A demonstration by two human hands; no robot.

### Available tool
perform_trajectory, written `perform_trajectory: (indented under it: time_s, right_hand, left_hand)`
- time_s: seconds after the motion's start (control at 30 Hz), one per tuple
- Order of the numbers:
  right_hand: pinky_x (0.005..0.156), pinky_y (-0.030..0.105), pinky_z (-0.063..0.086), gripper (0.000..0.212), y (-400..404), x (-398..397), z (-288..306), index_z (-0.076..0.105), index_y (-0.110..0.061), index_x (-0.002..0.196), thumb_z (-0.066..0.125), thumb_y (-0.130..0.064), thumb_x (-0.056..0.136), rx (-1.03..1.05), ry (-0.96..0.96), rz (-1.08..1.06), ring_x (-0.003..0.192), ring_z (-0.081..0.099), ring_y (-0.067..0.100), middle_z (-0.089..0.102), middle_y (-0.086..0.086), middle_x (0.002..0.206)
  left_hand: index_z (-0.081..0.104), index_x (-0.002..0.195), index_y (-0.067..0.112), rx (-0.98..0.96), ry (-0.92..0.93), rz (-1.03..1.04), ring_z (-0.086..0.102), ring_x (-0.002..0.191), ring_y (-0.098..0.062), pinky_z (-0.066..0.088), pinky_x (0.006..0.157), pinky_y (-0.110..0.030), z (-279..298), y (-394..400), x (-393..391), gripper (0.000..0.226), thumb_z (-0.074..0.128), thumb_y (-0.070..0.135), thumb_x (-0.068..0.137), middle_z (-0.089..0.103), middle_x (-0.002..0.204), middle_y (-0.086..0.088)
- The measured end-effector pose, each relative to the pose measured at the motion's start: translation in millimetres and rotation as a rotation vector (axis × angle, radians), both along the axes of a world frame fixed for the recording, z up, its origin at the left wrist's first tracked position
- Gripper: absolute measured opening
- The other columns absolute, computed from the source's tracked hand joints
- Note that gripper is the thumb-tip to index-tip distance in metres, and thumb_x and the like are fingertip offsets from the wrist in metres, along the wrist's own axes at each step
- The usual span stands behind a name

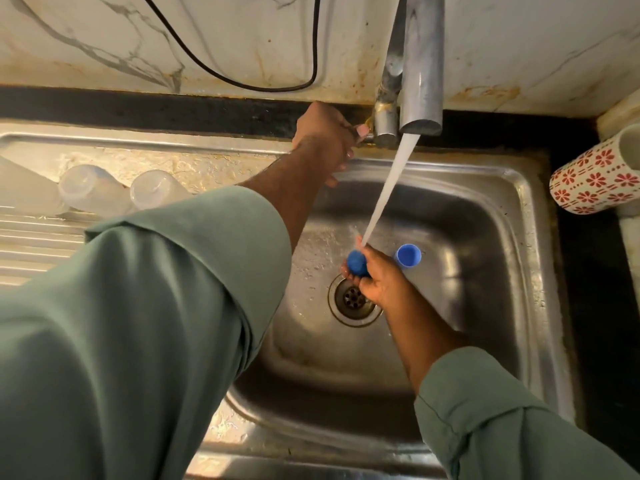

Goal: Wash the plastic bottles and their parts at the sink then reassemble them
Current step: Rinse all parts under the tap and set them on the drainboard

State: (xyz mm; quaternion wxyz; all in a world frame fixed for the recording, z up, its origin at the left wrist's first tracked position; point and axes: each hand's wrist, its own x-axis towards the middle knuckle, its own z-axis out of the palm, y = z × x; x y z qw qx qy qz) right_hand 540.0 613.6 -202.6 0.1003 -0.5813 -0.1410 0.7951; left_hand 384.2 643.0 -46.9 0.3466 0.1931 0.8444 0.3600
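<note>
We take the round steel drain (354, 299) in the stainless sink basin (485, 209) as our mark. Just above it our right hand (379, 277) curls its fingers round a small blue plastic cap (357, 263), held in the white stream of water (388, 192) from the grey metal tap (420, 81). Up-right of the drain a second blue cap (408, 256) lies on the basin floor. Far above the drain, our left hand (323, 133) grips the tap's handle. Left of the drain, three clear plastic bottles (93, 192) lie on the draining board.
</note>
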Motion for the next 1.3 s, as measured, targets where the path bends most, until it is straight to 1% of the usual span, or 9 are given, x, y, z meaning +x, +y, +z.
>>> perform_trajectory:
  time_s: [0.23, 0.37, 0.47, 0.57, 0.83, 1.0, 1.13, 1.27, 1.3]
  right_hand:
    - [0.069, 0.040, 0.059, 0.062, 2, -9, 2, 0.049, -0.010, 0.112, 0.054, -0.066, 0.086, -0.081, -0.063, -0.102, 0.088, 0.060, 0.032, 0.053, 0.021, 0.105]
    - [0.083, 0.045, 0.059, 0.035, 5, 5, 0, 0.055, -0.006, 0.115, 0.068, -0.027, 0.091, -0.096, 0.103, -0.145, 0.109, 0.060, 0.036, 0.052, 0.023, 0.119]
    - [0.066, 0.027, 0.061, 0.013, 1, 11, -5, 0.061, -0.002, 0.106, 0.061, -0.005, 0.093, -0.045, 0.105, -0.109, 0.087, 0.066, 0.022, 0.062, 0.018, 0.106]
    - [0.054, 0.021, 0.057, 0.008, -2, 7, -4, 0.061, -0.004, 0.098, 0.059, -0.011, 0.096, -0.011, 0.031, -0.148, 0.068, 0.059, 0.015, 0.060, 0.014, 0.089]
    - [0.049, 0.032, 0.057, 0.025, 0, -4, -7, 0.050, -0.008, 0.116, 0.043, -0.028, 0.104, 0.034, -0.094, -0.183, 0.059, 0.064, 0.023, 0.062, 0.019, 0.086]
    - [0.070, 0.035, 0.059, 0.033, -1, 6, -10, 0.054, -0.004, 0.113, 0.064, -0.028, 0.093, 0.065, -0.029, -0.105, 0.083, 0.067, 0.026, 0.062, 0.019, 0.102]
    - [0.052, 0.022, 0.046, 0.031, -7, 5, -18, 0.061, -0.008, 0.111, 0.069, -0.030, 0.090, 0.167, -0.236, 0.086, 0.060, 0.050, 0.011, 0.059, 0.006, 0.084]
    - [0.075, 0.034, 0.052, 0.044, -4, -2, -21, 0.061, -0.008, 0.104, 0.059, -0.050, 0.093, 0.142, -0.349, 0.048, 0.070, 0.055, 0.016, 0.059, 0.004, 0.081]
    - [0.071, 0.033, 0.052, 0.045, -4, -2, -18, 0.060, -0.009, 0.105, 0.056, -0.053, 0.093, 0.130, -0.352, 0.046, 0.067, 0.054, 0.016, 0.059, 0.004, 0.082]
  left_hand:
    - [0.057, 0.077, 0.018, -0.006, 0.006, -0.015, 0.072, 0.075, -0.024, 0.062, 0.060, -0.043, 0, -2, 0, 0.019, 0.069, 0.018, 0.093, 0.072, 0.090, -0.009]
    - [0.059, 0.079, 0.019, -0.003, 0.017, -0.015, 0.072, 0.075, -0.022, 0.063, 0.061, -0.044, 0, -2, 0, 0.017, 0.070, 0.021, 0.091, 0.070, 0.087, -0.007]
    - [0.060, 0.079, 0.019, 0.002, 0.017, -0.005, 0.072, 0.074, -0.022, 0.063, 0.061, -0.045, -1, -2, 1, 0.016, 0.070, 0.020, 0.092, 0.071, 0.087, -0.007]
    - [0.061, 0.081, 0.019, 0.005, 0.029, 0.001, 0.072, 0.073, -0.021, 0.063, 0.060, -0.044, 0, -2, 2, 0.014, 0.069, 0.021, 0.093, 0.072, 0.089, -0.008]
    - [0.061, 0.083, 0.017, 0.004, 0.029, -0.006, 0.072, 0.074, -0.021, 0.063, 0.063, -0.044, 1, -3, 5, 0.014, 0.070, 0.023, 0.092, 0.072, 0.090, -0.008]
    - [0.059, 0.079, 0.019, 0.004, 0.016, -0.009, 0.073, 0.075, -0.022, 0.063, 0.064, -0.045, 1, -3, 4, 0.017, 0.071, 0.023, 0.091, 0.072, 0.089, -0.008]
    - [0.062, 0.085, 0.018, 0.002, 0.023, -0.011, 0.072, 0.073, -0.021, 0.063, 0.060, -0.044, 1, -4, 4, 0.011, 0.070, 0.023, 0.091, 0.072, 0.089, -0.007]
    - [0.064, 0.087, 0.016, -0.019, 0.021, -0.023, 0.073, 0.072, -0.022, 0.063, 0.058, -0.044, 4, -4, 2, 0.007, 0.069, 0.017, 0.092, 0.072, 0.090, -0.010]
    - [0.063, 0.084, 0.017, -0.024, 0.022, -0.024, 0.073, 0.072, -0.022, 0.063, 0.058, -0.044, 5, -4, 2, 0.010, 0.069, 0.017, 0.092, 0.072, 0.089, -0.010]
